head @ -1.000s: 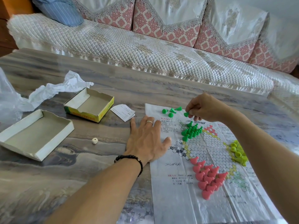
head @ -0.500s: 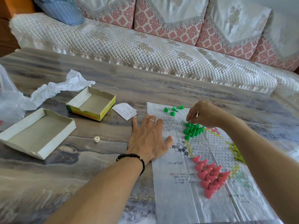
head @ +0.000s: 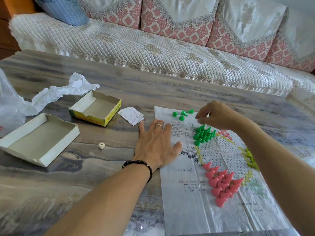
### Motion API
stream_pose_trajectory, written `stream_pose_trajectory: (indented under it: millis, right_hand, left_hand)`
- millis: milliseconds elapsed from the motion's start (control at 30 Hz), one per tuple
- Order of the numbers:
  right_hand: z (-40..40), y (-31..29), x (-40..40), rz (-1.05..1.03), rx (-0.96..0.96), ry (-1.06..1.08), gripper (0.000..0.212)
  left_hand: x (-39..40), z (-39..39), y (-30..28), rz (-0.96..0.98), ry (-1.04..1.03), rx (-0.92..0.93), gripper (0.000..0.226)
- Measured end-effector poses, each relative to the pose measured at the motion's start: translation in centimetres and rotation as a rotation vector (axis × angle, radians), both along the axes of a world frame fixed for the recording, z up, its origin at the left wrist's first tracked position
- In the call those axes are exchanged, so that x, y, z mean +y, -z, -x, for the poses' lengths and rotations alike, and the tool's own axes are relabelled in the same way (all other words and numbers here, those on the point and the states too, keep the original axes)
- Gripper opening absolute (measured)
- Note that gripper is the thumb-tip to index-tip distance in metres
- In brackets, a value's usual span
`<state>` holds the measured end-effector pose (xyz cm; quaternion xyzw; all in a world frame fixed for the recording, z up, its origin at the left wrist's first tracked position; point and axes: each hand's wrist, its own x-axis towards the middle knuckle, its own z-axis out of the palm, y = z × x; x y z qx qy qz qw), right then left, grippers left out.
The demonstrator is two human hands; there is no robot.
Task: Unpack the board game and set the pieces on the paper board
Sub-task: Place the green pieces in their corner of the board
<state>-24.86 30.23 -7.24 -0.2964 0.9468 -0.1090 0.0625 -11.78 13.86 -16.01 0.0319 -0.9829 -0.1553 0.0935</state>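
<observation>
The left hand [head: 157,143] is laid flat, fingers spread, on the paper board's [head: 196,193] left edge. The right hand [head: 216,115] is held above the standing green pieces [head: 203,134], fingers loosely curled, nothing visibly gripped. Red printed characters on the board cannot be read.

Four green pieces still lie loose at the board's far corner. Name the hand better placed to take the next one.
Right. The right hand hovers beside the loose green pieces; the left hand lies flat, pinning the paper board.
</observation>
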Motion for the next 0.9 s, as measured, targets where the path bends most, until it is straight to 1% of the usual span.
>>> stream_pose_trajectory:
  millis: [100,233,400,500,600,700,733,800,900]
  right_hand:
    - [0.2,0.0,-1.2,0.048,0.062,-0.015,0.017]
    - [0.5,0.9,-3.8,0.055,0.077,-0.046,0.017]
    - [1.5,2.6,-5.3,0.012,0.111,0.024,0.015]
    - [1.6,3.0,-5.6,-0.035,0.094,0.049,0.017]
    - [1.6,2.7,-5.9,-0.044,0.05,0.066,0.014]
    - [1.3,2.5,-6.0,-0.029,0.003,0.035,0.027]
    - [1.2,2.4,-5.9,-0.005,-0.006,0.021,0.028]
    - [1.0,2.0,-5.4,0.056,-0.02,0.004,0.022]
    - [0.9,1.1,-4.5,0.147,0.004,0.035,0.009]
  left_hand:
    - [0.0,0.0,0.0,0.002,0.001,0.002,0.064]
    - [0.0,-0.1,0.0,-0.001,0.003,0.003,0.065]
    - [0.0,0.1,0.2,-0.01,0.001,0.003,0.064]
    - [0.0,0.1,0.1,-0.006,0.003,-0.008,0.065]
    - [0.0,0.1,0.1,-0.007,0.001,-0.001,0.065]
    - [0.0,0.1,0.1,-0.011,0.003,-0.001,0.066]
    - [0.0,0.1,0.1,-0.011,0.004,-0.003,0.066]
    - [0.0,0.2,0.2,-0.006,0.005,-0.001,0.066]
    - [0.0,0.2,0.2,-0.003,0.001,0.006,0.064]
